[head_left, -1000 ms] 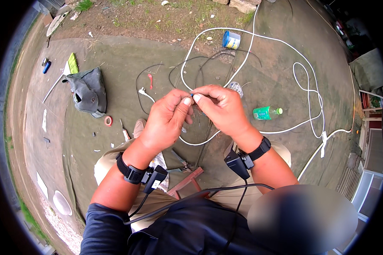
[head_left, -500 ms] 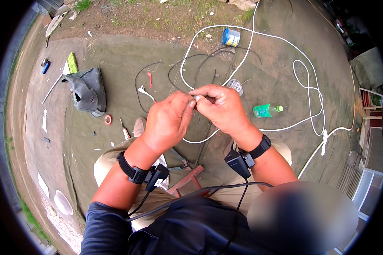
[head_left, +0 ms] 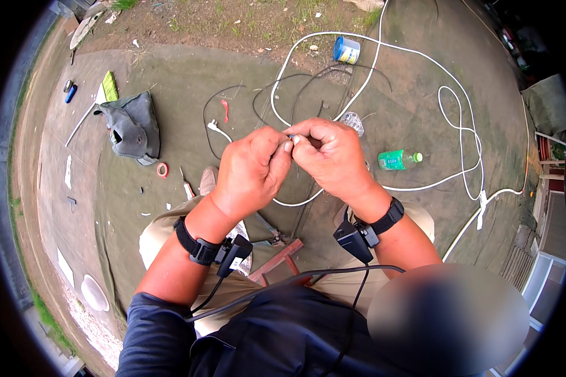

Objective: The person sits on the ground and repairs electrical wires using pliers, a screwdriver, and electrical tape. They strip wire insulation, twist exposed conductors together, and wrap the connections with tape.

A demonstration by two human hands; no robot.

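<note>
My left hand and my right hand meet fingertip to fingertip in the middle, both closed in a pinch. Between them is a thin wire with a spot of blue; the fingers hide most of it. A white cable loops over the ground on the far side and right, and one stretch passes behind my fingertips. Left of my left hand lies a white plug, its short cord disappearing behind that hand. Thin black cable curls on the ground beyond.
A grey bag, red tape roll and screwdriver lie to the left. Rightward are a green bottle and a clear crumpled item. A blue-lidded tub lies at the back. Below my hands is a reddish frame.
The pinch holds nearly the same pose, with a small shift of the fingers. A blue spot now shows at the fingertips. The whole view has shifted slightly.
</note>
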